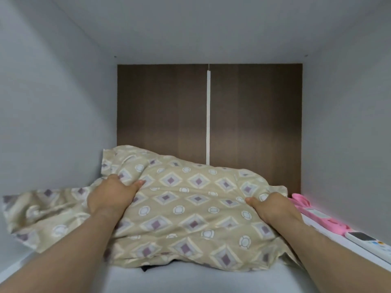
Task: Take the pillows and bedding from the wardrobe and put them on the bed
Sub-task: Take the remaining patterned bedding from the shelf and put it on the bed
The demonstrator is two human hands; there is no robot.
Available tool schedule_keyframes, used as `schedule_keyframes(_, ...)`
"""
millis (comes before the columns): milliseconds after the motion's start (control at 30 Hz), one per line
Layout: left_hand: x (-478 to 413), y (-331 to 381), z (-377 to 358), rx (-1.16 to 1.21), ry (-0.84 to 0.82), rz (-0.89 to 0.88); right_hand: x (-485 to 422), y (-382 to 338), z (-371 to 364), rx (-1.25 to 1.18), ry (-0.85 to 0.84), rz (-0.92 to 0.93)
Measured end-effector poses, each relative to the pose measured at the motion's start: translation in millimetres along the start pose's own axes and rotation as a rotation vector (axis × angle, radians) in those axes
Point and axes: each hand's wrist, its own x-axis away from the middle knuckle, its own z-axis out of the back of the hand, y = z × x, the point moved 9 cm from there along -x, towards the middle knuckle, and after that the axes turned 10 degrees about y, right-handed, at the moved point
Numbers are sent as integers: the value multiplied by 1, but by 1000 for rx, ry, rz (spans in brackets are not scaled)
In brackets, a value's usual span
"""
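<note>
A beige pillow with purple diamonds and white circles lies on the white wardrobe shelf. My left hand grips its left side, thumb on top and fingers tucked behind. My right hand grips its right side the same way. The loose end of the pillowcase trails out to the left. Something dark peeks out from under the pillow's front edge; I cannot tell what it is.
The compartment has white side walls and ceiling and a brown wooden back panel with a white centre strip. On the right ledge lie a pink item and a white remote control.
</note>
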Motion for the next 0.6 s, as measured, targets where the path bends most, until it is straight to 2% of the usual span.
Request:
schedule_keyframes(333, 12, -7, 37, 314, 56, -12, 51, -18, 57, -117, 267, 95)
schedule_keyframes(600, 28, 0, 131, 691, 258, 25, 107, -30, 178, -383, 519, 177)
